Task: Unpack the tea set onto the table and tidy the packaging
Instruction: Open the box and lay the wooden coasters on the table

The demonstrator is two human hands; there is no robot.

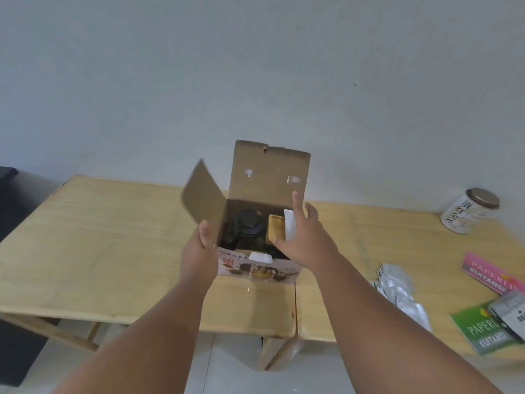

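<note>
The left grip (203, 243) pinches the brown cardboard side flap (203, 194) near its hinge, thumb on the inner face and fingers hidden behind it, folding it outward. The right grip (304, 237) is spread, fingers straight, hovering over the right side of the open brown cardboard box with a printed front (255, 270) and holding nothing.

Under it, inside the box, lie the tea set's pieces: a dark round-lidded teapot (247, 226) on the left, a pale wooden rectangular tray (277, 227) standing beside it, and a white folded paper sheet (289, 224) against the right wall. Nothing has been unpacked yet.

The pieces look tightly packed, so pulling the tray or sheet one-handed could drag the teapot up, or tilt the light box once the left grip lets go. The tall back lid (270, 172) stands upright and may fall forward onto the reaching hand.

The box sits mid-way along the pale wooden tabletop (99, 237), near a seam. To the right, well apart, are a white cylindrical tin with a bronze lid (468, 211), crumpled silver foil sachets (397, 291), a pink receipt booklet (488, 273), a green receipt booklet (480, 331) and a dark grey pack (511, 311) on it. These crowd the right side; the left is the freer landing spot.
</note>
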